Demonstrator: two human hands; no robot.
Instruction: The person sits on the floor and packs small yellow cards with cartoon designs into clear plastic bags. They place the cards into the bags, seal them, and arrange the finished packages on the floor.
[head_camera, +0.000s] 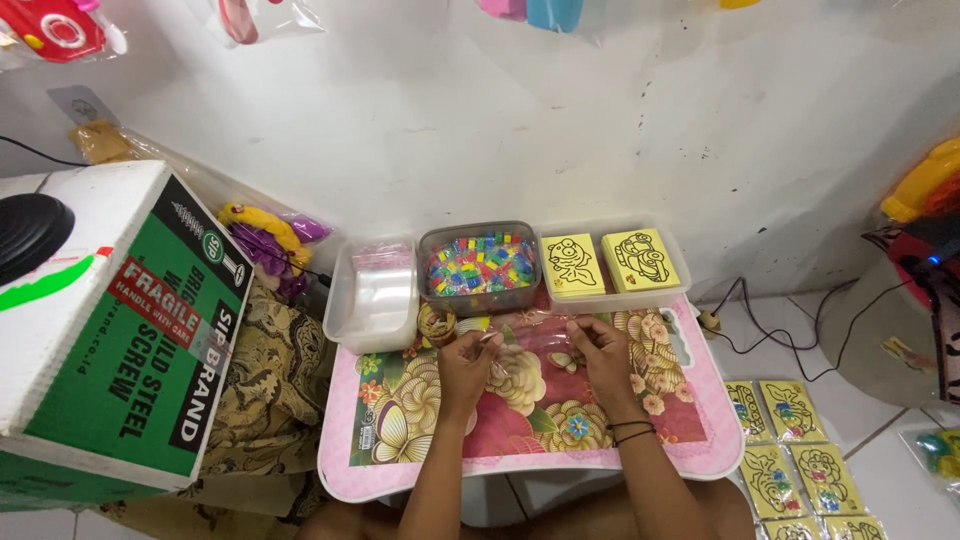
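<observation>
My left hand (467, 361) and my right hand (598, 352) hover over a small pink table (690, 440) with a flower pattern. Between them they pinch a small clear plastic bag (535, 352), which is hard to make out. The left fingertips hold its left edge, the right fingertips its right edge. Just beyond the hands stands a clear tub of small colourful pieces (479, 265). A small cup of rubber bands (436, 323) sits next to my left hand.
A clear tub of plastic bags (372, 295) stands at the left, a tray with two yellow picture cards (612, 262) at the right. A large green and white cardboard box (110, 320) fills the left. More yellow cards (795, 455) and cables lie on the floor at the right.
</observation>
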